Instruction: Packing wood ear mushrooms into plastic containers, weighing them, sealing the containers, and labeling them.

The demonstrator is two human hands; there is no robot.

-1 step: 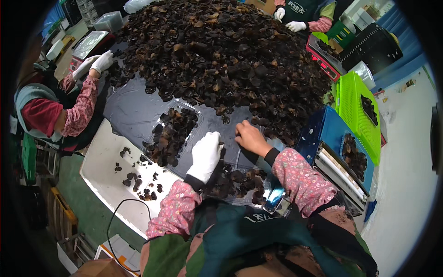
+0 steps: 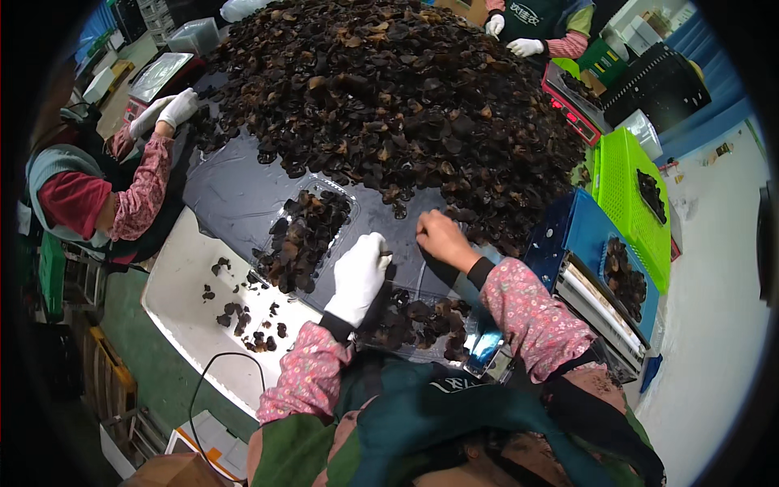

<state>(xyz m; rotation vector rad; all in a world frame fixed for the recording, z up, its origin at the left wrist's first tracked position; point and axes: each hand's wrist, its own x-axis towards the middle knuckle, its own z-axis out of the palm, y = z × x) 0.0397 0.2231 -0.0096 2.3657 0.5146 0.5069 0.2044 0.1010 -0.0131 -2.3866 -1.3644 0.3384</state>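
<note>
My left hand [image 2: 359, 276], in a white glove, is closed in a pinch above the dark table sheet. A small dark bit that looks like wood ear mushroom shows at its fingertips. To its right is my bare right hand [image 2: 446, 242], fingers curled together; what they hold, if anything, is hidden. Just beyond lies a large heap of dark wood ear mushrooms [image 2: 389, 105]. Left of my glove, a clear plastic tray [image 2: 350, 203] holds a mound of wood ears [image 2: 304, 239]. Closer to me, more wood ears [image 2: 422, 318] lie in front of my apron.
A white bin [image 2: 174, 280] with scattered scraps stands at the left. On the right are a blue tray [image 2: 588, 243], a green basket [image 2: 625, 178] and a red scale [image 2: 572, 118]. Co-workers' gloved hands [image 2: 166, 112] are at the far left and the far right [image 2: 523, 46].
Both hands have shifted very slightly to the right in the picture. The rest of the scene looks almost the same.
</note>
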